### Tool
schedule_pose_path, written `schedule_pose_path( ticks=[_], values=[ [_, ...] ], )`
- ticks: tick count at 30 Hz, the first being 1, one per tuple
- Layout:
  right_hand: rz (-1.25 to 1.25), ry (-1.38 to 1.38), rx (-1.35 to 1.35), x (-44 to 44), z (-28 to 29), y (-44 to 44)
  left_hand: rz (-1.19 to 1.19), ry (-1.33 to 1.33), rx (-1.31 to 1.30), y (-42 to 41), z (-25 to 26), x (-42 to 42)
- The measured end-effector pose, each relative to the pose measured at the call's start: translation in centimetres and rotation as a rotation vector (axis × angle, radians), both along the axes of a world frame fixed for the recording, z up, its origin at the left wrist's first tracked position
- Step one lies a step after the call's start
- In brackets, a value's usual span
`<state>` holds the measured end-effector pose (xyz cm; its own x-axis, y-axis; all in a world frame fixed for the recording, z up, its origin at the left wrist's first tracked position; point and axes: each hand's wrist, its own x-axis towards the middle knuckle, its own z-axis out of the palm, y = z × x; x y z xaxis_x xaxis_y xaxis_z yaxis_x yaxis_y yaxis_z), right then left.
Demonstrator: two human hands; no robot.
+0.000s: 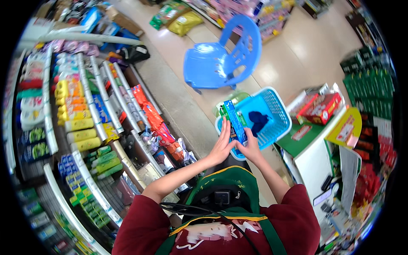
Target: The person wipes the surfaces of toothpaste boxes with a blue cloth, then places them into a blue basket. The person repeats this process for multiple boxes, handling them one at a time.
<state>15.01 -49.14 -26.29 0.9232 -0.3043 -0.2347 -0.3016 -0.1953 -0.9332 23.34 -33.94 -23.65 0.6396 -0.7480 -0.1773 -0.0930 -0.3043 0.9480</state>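
Note:
Both my hands are at a long blue and green carton (235,122), held over the near left part of a light blue plastic basket (274,108). My left hand (222,145) lies along the carton's left side with its fingers stretched out. Around the carton's lower right edge, my right hand (250,145) has its fingers closed. A dark blue cloth-like item (258,120) lies in the basket. Something pale green and translucent (239,95) shows behind the carton, beside the basket.
A blue plastic chair (223,60) stands beyond the basket. Shelves with bottles (76,124) and small packs run along the left. To the right is a counter (314,159) with red boxes (320,108) on it. Bags (185,22) lie on the floor farther off.

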Motion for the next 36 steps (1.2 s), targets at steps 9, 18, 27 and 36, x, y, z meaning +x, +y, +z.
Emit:
schedule_pose_path(
  ticks=[9, 18, 27, 36],
  values=[
    [0.661, -0.435, 0.266, 8.8, 18.2, 11.0, 0.565, -0.325, -0.162, 11.8, 18.6, 1.0],
    [1.323, -0.679, 0.494, 9.1, 26.7, 28.4, 1.223, -0.627, -0.056, 25.3, 27.9, -11.5],
    [1.531, -0.457, 0.786, -0.8, 29.2, 44.6, 1.842, -0.737, -0.071, 32.7, 28.6, -21.3],
    [1.565, -0.646, 0.549, -3.9, 29.3, 57.0, 1.949, -0.620, -0.264, 35.2, 28.1, -23.8]
  ],
)
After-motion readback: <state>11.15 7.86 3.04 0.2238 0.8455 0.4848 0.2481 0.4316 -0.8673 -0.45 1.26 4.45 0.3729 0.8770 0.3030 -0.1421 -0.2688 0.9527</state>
